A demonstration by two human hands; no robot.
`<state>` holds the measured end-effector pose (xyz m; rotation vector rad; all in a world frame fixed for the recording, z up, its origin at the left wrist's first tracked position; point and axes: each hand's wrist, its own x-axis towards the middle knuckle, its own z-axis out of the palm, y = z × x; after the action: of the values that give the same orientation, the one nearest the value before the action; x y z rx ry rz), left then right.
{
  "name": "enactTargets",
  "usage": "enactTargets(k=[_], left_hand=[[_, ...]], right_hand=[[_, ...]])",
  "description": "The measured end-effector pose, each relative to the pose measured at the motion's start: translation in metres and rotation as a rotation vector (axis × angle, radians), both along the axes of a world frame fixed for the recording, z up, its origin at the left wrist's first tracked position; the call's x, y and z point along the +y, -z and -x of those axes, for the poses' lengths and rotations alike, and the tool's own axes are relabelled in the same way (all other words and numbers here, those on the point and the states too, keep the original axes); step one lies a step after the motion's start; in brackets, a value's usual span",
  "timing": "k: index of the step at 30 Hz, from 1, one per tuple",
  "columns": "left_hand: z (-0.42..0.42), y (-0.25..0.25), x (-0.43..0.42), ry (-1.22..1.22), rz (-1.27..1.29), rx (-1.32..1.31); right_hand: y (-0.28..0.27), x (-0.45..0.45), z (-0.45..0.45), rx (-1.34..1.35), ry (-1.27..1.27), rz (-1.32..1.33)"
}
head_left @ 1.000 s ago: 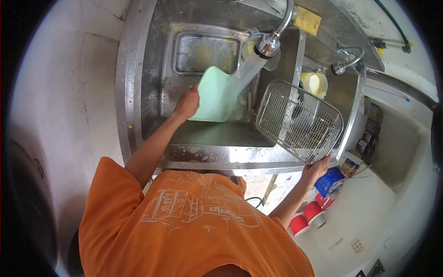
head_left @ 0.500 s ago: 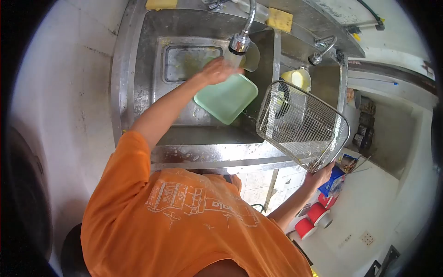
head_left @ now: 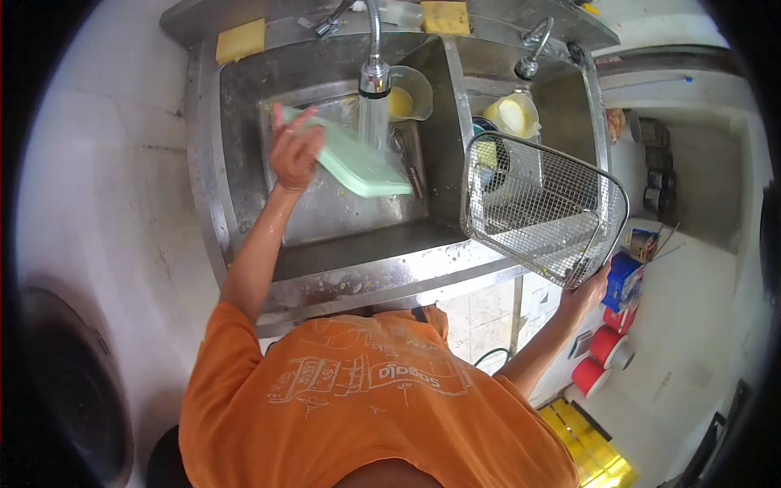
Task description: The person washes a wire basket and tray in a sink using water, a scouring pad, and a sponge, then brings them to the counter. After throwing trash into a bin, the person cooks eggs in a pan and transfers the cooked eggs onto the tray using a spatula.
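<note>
In the large sink basin, my left hand (head_left: 294, 154) grips the left edge of a pale green plastic tray (head_left: 362, 163). The tray is tilted, and water from the spray tap (head_left: 374, 81) runs down onto it. My right hand (head_left: 587, 291) holds a metal wire basket (head_left: 537, 207) by its near right corner, over the smaller basin and the sink's front edge. Behind the tray, a translucent bowl (head_left: 416, 91) with something yellow in it sits in the large basin.
Seen past the basket, a container with yellow and white contents (head_left: 514, 114) stands in the small basin beside a dark round dish (head_left: 490, 175). Yellow sponges (head_left: 445, 18) lie on the back ledge. Red containers (head_left: 591, 376) and a blue packet (head_left: 622, 281) are at right.
My left hand has moved left, from over the tray to its left edge, and the tray has turned and tilted. The basket stays in my right hand. My view has shifted slightly.
</note>
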<state>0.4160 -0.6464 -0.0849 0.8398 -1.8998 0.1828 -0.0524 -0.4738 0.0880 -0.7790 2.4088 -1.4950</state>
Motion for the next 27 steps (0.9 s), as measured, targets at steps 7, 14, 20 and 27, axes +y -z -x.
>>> enactTargets(k=[7, 14, 20, 27], left_hand=[[-0.015, 0.045, 0.023, -0.551, -0.838, 0.076], [-0.038, 0.029, 0.090, -0.548, -1.097, 0.316], [-0.049, -0.094, 0.158, -0.492, -1.093, 0.269], [-0.061, -0.101, 0.203, -0.617, -0.972, 0.820]], right_hand=[[-0.008, -0.009, -0.012, -0.471, 0.170, 0.156], [-0.038, 0.006, -0.043, -0.517, -0.289, -0.090], [-0.062, -0.020, -0.261, 0.186, -1.359, 0.061], [0.019, -0.008, -0.387, 0.506, -1.747, 0.036]])
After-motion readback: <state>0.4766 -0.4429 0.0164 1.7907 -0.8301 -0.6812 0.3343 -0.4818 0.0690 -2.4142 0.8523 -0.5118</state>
